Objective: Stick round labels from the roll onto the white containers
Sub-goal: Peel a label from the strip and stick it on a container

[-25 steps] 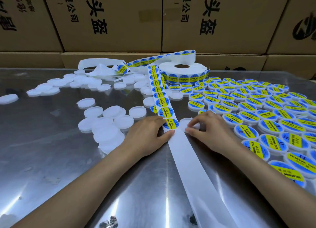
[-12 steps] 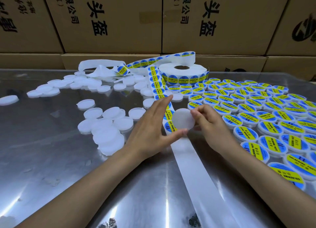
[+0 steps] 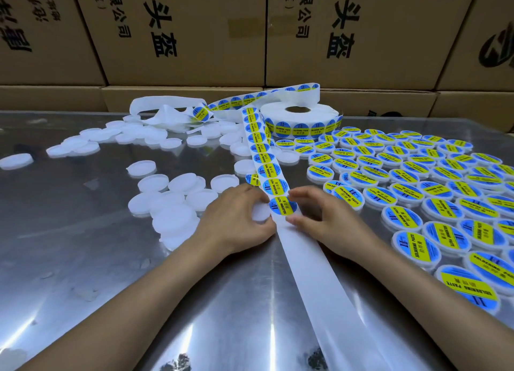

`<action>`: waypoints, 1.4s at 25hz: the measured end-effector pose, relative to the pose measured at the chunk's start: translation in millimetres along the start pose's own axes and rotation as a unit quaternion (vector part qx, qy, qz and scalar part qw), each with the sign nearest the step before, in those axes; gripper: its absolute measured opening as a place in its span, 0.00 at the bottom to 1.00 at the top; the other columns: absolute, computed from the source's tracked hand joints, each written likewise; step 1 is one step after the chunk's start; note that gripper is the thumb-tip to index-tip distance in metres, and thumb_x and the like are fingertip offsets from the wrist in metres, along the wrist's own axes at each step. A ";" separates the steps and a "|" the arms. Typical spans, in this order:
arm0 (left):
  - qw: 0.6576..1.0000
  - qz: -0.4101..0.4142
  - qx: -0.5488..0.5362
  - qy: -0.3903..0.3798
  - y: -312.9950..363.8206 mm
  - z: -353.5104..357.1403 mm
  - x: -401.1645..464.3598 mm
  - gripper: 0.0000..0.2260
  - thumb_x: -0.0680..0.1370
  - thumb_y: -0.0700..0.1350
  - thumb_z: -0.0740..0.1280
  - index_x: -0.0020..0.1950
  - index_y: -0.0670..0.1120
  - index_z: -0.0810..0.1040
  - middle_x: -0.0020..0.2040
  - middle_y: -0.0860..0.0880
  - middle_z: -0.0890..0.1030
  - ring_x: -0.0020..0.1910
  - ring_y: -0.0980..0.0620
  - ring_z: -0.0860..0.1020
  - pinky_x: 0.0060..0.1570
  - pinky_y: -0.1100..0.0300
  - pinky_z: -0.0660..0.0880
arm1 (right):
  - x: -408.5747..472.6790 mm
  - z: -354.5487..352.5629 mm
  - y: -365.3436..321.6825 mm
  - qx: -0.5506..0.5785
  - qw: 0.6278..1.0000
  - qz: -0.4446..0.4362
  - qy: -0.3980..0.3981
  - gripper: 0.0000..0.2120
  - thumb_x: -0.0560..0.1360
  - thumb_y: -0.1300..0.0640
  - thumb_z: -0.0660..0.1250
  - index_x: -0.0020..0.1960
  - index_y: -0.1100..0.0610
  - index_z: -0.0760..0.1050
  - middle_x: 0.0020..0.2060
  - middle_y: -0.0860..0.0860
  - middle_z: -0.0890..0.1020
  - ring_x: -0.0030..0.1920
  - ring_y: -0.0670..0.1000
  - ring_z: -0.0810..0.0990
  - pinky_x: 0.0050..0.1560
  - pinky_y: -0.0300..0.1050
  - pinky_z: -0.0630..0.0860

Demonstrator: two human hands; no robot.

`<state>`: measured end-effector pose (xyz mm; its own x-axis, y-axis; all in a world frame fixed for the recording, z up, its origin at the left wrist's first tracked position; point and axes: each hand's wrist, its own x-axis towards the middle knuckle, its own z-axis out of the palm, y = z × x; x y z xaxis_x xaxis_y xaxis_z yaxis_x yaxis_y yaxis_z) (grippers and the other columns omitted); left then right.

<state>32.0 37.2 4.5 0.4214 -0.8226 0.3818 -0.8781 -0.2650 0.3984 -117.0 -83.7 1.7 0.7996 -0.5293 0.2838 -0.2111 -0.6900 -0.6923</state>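
Two hands met at the strip (image 3: 274, 176): left hand (image 3: 239, 220) pinched a blank container (image 3: 261, 213) under its lowest label (image 3: 283, 206), right hand (image 3: 325, 217) fingers closed on the strip edge, likely to align the label.

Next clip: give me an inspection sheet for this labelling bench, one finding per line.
Surface: shiny metal table, reflective, some smudges.
Job's things: label roll at back centre; label strip running to the hands; empty backing tape trailing toward the camera; plain white containers on the left; labelled containers on the right.
Clutter: crumpled backing tape behind the white containers.
Grippers: left hand holds a white container under the strip's end; right hand pinches the strip.
Cables: nothing seen.
Surroundings: cardboard boxes stacked behind.
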 end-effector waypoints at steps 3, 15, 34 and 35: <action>1.000 -0.021 0.006 -0.022 -0.3 2.0 0.4 0.13 0.70 0.53 0.66 0.54 0.56 0.77 0.55 0.58 0.75 0.58 0.55 0.73 0.55 0.56 0.72 | 2.4 1.7 6.7 -0.069 0.996 -0.008 -0.048 0.25 0.73 0.47 0.68 0.69 0.47 0.68 0.64 0.43 0.75 0.65 0.44 0.70 0.66 0.46 0.67; 0.998 0.045 -0.047 -0.011 9.9 6.4 0.9 0.19 0.71 0.56 0.65 0.57 0.49 0.80 0.52 0.52 0.80 0.53 0.52 0.77 0.54 0.56 0.72 | 7.8 5.2 9.2 -0.046 0.998 -0.035 0.037 0.17 0.70 0.51 0.72 0.57 0.48 0.75 0.46 0.40 0.81 0.54 0.47 0.77 0.53 0.48 0.74; 0.934 0.066 -0.278 0.214 14.8 -17.7 4.6 0.01 0.73 0.42 0.72 0.43 0.47 0.81 0.41 0.54 0.80 0.39 0.57 0.77 0.44 0.69 0.71 | 1.7 -2.3 -16.5 0.028 0.994 0.026 0.104 0.04 0.78 0.51 0.62 0.47 0.45 0.75 0.52 0.44 0.72 0.62 0.49 0.64 0.53 0.19 0.52; 0.935 0.075 -0.280 0.205 16.5 -16.7 4.0 0.03 0.72 0.43 0.73 0.44 0.46 0.81 0.42 0.54 0.80 0.40 0.57 0.76 0.44 0.69 0.71 | 1.3 -2.9 -21.8 0.088 0.991 0.052 0.082 0.09 0.79 0.49 0.58 0.45 0.45 0.76 0.50 0.41 0.75 0.62 0.47 0.66 0.52 0.17 0.52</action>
<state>22.9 38.0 26.6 0.4545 -0.5369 0.7108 -0.7271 0.2373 0.6442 -112.9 -70.8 19.1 0.6737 -0.6760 0.2987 -0.1747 -0.5384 -0.8244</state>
